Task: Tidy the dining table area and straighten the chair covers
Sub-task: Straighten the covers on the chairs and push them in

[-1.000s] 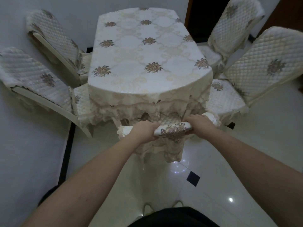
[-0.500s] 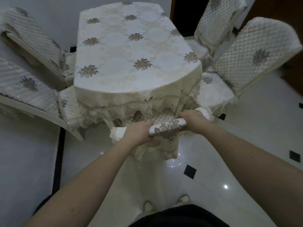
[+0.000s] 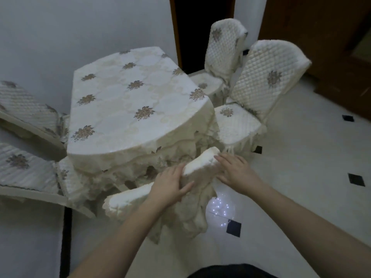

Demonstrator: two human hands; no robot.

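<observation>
Left hand (image 3: 170, 185) and right hand (image 3: 234, 171) lay flat, fingers spread, pressing the chair cover (image 3: 180, 197) at 6 o'clock of the table (image 3: 128, 109)

Two bare forearms, no sleeves in view, no watch, ring or band on either. Left hand (image 3: 170, 185) and right hand (image 3: 236, 171) bare, no gloves; nails short and plain where visible, slightly blurred. Dark, near-black garment (image 3: 232, 272) at the bottom edge, smooth and unpatterned, cut off by the frame. Upper arms and shoulders out of view.
</observation>
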